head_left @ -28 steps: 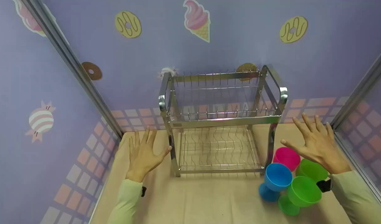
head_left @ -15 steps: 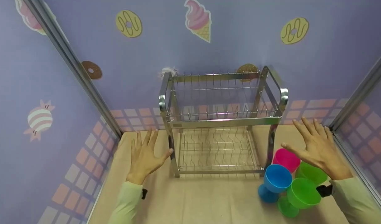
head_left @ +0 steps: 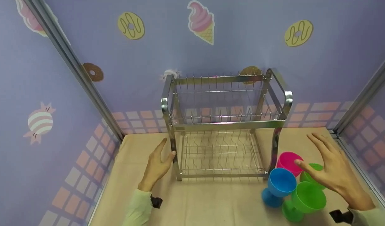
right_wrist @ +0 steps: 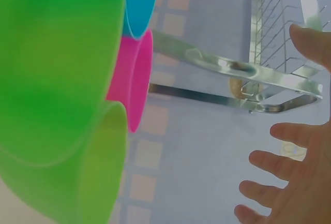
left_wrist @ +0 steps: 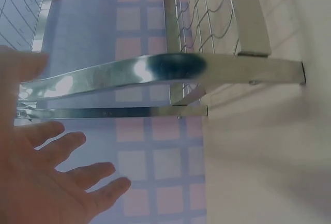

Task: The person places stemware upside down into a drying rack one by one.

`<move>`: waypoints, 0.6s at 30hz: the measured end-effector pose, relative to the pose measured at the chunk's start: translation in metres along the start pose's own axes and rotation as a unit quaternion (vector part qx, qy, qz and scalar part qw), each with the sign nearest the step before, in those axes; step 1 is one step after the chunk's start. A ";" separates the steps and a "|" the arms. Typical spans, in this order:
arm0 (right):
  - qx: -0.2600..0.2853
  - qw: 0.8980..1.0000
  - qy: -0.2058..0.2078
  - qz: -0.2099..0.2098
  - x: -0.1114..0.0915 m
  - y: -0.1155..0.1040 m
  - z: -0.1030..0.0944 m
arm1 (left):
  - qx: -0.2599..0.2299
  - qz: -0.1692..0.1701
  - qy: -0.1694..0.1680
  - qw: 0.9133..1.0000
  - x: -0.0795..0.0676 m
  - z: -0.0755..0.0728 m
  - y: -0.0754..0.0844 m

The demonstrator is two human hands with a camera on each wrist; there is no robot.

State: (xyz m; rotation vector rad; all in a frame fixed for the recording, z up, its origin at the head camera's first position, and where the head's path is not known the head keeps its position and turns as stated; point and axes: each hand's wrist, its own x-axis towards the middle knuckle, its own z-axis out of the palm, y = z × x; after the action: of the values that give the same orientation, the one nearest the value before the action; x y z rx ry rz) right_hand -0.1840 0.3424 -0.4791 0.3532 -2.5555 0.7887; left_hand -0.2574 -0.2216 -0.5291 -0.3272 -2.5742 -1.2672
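A two-tier metal dish rack (head_left: 223,126) stands against the back wall, its wire shelves bare. My left hand (head_left: 156,166) hovers beside its left front leg, fingers straight and thumb apart, holding nothing. Whether the thumb touches the leg I cannot tell. Over on the right, my right hand (head_left: 332,171) is spread above several goblets, with nothing in its grasp. These are a blue goblet (head_left: 282,182), a pink goblet (head_left: 289,161), a front green goblet (head_left: 308,197) and another green goblet (head_left: 307,180), partly hidden by the right thumb. The right wrist view shows the fingers (right_wrist: 276,167) apart from the goblets.
A beige cloth (head_left: 211,201) covers the table. Purple patterned panels (head_left: 230,40) enclose the back and sides, joined by metal corner posts (head_left: 76,69). The goblets stand close together by the rack's right front leg.
My left hand has turned edge-on and shifted a little right and nearer. The right hand has drawn back toward me and slightly right. Rack and goblets stay in place.
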 end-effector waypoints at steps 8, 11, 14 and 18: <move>0.055 0.997 0.057 0.014 -0.034 -0.008 -0.001 | -0.083 -0.013 0.005 0.996 -0.005 0.012 -0.003; 0.059 0.995 0.076 0.017 -0.046 -0.006 -0.002 | -0.095 -0.019 0.007 0.995 -0.005 0.017 -0.004; 0.058 0.994 0.093 0.017 -0.058 -0.003 -0.003 | -0.110 -0.019 0.010 0.994 -0.005 0.021 -0.004; 0.062 0.992 0.113 0.012 -0.073 0.001 -0.001 | -0.120 -0.028 0.016 0.992 -0.006 0.026 -0.006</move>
State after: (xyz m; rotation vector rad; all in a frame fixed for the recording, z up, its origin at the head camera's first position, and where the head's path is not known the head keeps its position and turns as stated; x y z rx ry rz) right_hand -0.1210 0.3520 -0.5141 0.2561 -2.3112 0.9416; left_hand -0.2569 -0.2047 -0.5511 -0.2774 -2.4225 -1.5943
